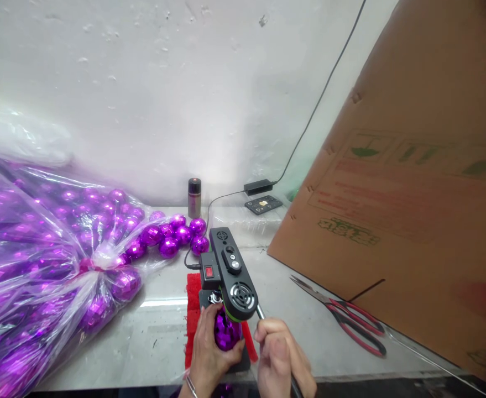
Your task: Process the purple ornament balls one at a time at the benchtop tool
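Observation:
My left hand [208, 348], with a metal bangle at the wrist, grips a shiny purple faceted ball [228, 335]. The ball sits directly under the front end of a black bench-top machine [233, 268] with round grilles and a red switch. My right hand [282, 354] is closed around a metal lever [260, 313] at the machine's right side; a dark handle end shows below the fist. Red cloth [193, 318] lies beneath the machine's base. Whether the ball touches the machine is hidden.
At left, clear plastic bags [60, 265] hold many purple balls, with loose balls [168, 247] beside them. Scissors [350, 320] lie at right, before a leaning cardboard box [392, 193]. Behind stand a dark bottle [194, 198], power adapter [259, 186] and phone-like slab [263, 204].

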